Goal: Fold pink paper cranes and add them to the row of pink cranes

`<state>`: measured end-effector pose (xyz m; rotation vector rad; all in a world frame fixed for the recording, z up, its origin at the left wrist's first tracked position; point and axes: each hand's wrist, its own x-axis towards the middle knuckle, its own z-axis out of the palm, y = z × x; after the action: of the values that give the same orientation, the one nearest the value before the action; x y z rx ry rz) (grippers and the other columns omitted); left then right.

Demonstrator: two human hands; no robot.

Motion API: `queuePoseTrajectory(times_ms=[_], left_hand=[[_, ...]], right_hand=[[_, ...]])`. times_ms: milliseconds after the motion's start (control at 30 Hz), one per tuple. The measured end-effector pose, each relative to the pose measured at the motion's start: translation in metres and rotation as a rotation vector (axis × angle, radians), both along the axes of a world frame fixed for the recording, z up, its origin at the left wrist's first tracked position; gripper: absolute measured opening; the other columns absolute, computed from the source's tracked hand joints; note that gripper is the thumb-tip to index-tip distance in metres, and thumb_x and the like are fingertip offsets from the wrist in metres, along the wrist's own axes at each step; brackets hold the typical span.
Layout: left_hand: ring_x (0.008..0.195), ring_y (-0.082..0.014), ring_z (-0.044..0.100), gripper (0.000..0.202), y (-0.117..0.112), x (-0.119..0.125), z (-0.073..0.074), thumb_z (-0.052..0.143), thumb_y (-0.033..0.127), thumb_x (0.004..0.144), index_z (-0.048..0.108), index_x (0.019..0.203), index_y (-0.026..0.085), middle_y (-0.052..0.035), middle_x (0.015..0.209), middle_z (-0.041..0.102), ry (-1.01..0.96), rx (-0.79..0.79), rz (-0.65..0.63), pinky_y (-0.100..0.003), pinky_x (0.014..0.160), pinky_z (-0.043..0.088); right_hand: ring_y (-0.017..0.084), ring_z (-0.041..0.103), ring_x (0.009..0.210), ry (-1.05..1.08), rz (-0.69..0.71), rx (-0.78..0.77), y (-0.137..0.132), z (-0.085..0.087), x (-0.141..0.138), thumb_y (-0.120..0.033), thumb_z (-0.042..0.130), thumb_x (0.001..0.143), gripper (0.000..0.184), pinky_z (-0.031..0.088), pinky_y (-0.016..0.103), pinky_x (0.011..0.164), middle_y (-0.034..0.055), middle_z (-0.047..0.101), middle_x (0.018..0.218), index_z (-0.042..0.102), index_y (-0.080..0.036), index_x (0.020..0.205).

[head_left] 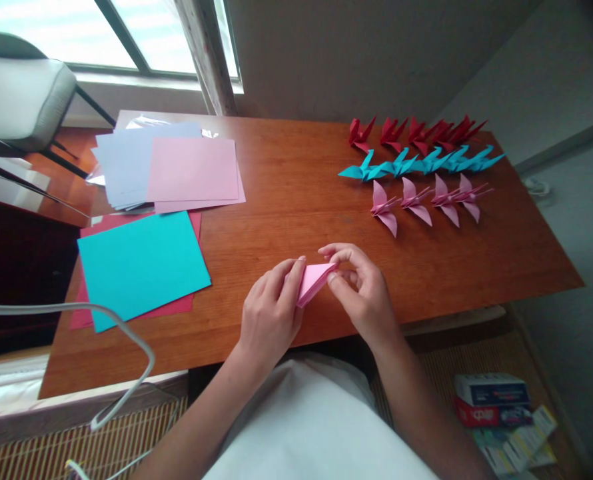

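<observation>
A small piece of folded pink paper (314, 281) is held above the front edge of the wooden table. My left hand (272, 308) is closed on its left side, thumb and fingers pressing the layers together. At the paper's right-hand tip, my right hand (360, 287) pinches with thumb and index finger, the other fingers curled loosely. The paper is folded to a pointed shape with several layers showing along its lower edge. Its left end is hidden behind my left fingers.
Rows of red paper cranes (360, 135), blue paper cranes (369, 168) and pink paper cranes (384, 208) stand on the table (286, 180) at back right. Pale pink sheets (194, 170) and blue sheets (144, 267) lie left. A white cable (126, 327) curves at front left.
</observation>
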<state>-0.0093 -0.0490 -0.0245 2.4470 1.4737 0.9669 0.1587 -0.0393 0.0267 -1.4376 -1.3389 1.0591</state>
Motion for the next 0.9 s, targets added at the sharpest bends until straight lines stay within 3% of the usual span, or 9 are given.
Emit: queuePoseTrajectory(times_ms=[167, 500, 667, 900], left_hand=[[0.111, -0.0286, 0.068, 0.061, -0.0003, -0.0006, -0.0018, 0.049, 0.011, 0.093, 0.042, 0.153, 0.018, -0.0169, 0.129, 0.067, 0.024, 0.015, 0.011, -0.04, 0.094, 0.056], [0.108, -0.0285, 0.068, 0.054, 0.0001, -0.0004, -0.0012, 0.049, 0.01, 0.095, 0.047, 0.15, 0.015, -0.0174, 0.127, 0.068, 0.037, 0.016, -0.006, -0.039, 0.09, 0.056], [0.108, -0.0272, 0.069, 0.054, 0.0004, 0.0002, -0.0006, 0.048, 0.01, 0.096, 0.046, 0.15, 0.017, -0.0164, 0.127, 0.069, 0.043, 0.02, -0.005, -0.038, 0.09, 0.056], [0.103, -0.0274, 0.07, 0.042, 0.0013, 0.001, 0.001, 0.047, 0.01, 0.097, 0.054, 0.139, 0.01, -0.0177, 0.122, 0.07, 0.089, 0.057, -0.004, -0.038, 0.087, 0.057]], right_hand=[[0.024, 0.064, 0.111, 0.003, -0.017, -0.013, 0.002, -0.0011, -0.0004, -0.019, 0.06, 0.082, 0.006, 0.053, 0.03, 0.075, 0.0075, 0.068, 0.117, 0.058, -0.023, 0.085], [0.027, 0.065, 0.112, 0.045, -0.076, -0.026, 0.0039, -0.0008, -0.001, -0.022, 0.062, 0.082, 0.002, 0.053, 0.032, 0.075, 0.0082, 0.07, 0.114, 0.06, -0.022, 0.081], [0.025, 0.066, 0.109, 0.07, -0.104, -0.016, 0.0042, -0.0017, -0.0026, -0.023, 0.062, 0.082, 0.003, 0.054, 0.034, 0.081, 0.0069, 0.072, 0.11, 0.061, -0.023, 0.079], [0.023, 0.067, 0.1, 0.132, -0.132, -0.034, 0.0039, -0.0055, -0.0032, -0.024, 0.062, 0.084, 0.006, 0.053, 0.032, 0.075, 0.0065, 0.073, 0.106, 0.064, -0.022, 0.079]])
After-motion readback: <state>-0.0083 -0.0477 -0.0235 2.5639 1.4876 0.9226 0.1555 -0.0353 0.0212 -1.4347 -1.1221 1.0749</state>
